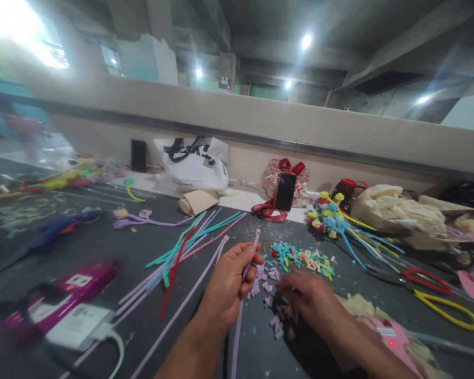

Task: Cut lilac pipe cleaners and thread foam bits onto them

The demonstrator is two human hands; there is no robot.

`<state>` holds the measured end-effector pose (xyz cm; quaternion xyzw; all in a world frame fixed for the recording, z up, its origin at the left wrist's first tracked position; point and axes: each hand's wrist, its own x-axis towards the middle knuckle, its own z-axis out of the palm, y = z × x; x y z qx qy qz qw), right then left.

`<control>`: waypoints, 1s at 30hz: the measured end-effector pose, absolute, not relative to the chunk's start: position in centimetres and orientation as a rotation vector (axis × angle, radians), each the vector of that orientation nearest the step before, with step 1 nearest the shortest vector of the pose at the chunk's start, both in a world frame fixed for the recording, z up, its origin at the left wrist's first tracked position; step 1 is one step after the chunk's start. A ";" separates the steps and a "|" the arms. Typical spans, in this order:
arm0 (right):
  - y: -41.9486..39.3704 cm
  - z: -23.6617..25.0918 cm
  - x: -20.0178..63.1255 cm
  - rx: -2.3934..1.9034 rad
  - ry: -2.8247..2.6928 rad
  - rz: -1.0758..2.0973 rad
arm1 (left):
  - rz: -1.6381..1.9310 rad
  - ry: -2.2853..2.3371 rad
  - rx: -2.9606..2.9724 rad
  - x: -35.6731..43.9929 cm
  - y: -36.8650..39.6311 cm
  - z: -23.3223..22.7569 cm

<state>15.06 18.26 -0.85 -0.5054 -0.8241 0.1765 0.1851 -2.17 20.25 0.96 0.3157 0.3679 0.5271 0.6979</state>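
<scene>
My left hand [229, 281] is closed around a long lilac pipe cleaner [237, 337], its tip sticking up above the thumb and its tail hanging down toward me. To the right, my right hand [310, 297] reaches down over short lilac pieces [276, 325], fingers bent together; whatever they pinch is hidden. More lilac bits lie between the two hands. Just beyond them is a pile of short blue, green and cream pieces [288, 253]. Left of my left hand, another lilac pipe cleaner [185, 300] lies lengthwise on the dark table.
Teal, red and pink pipe cleaners [193, 247] lie left. A magenta power strip [79, 284] with a white charger [81, 326] is at lower left. Scissors [438, 300] and a pipe-cleaner bouquet [332, 221] are right. A phone [285, 192] leans against a patterned bag at the back.
</scene>
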 end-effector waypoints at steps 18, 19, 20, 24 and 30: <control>19.6 -1.6 13.8 -1.370 -1.570 1.193 | 1.090 0.830 0.778 -1.4 19.9 0.7; 19.6 -1.7 13.9 -1.358 -1.529 1.234 | 1.083 0.836 0.783 -1.4 19.8 0.7; 19.6 -1.8 14.0 -1.345 -1.494 1.268 | 1.078 0.839 0.785 -1.3 19.8 0.7; 19.8 -2.0 14.4 -1.269 -1.400 1.348 | 1.045 0.831 0.793 -0.8 19.7 0.5; 19.6 -1.6 14.7 -0.988 -1.089 1.584 | 0.979 0.844 0.790 -0.1 19.4 0.4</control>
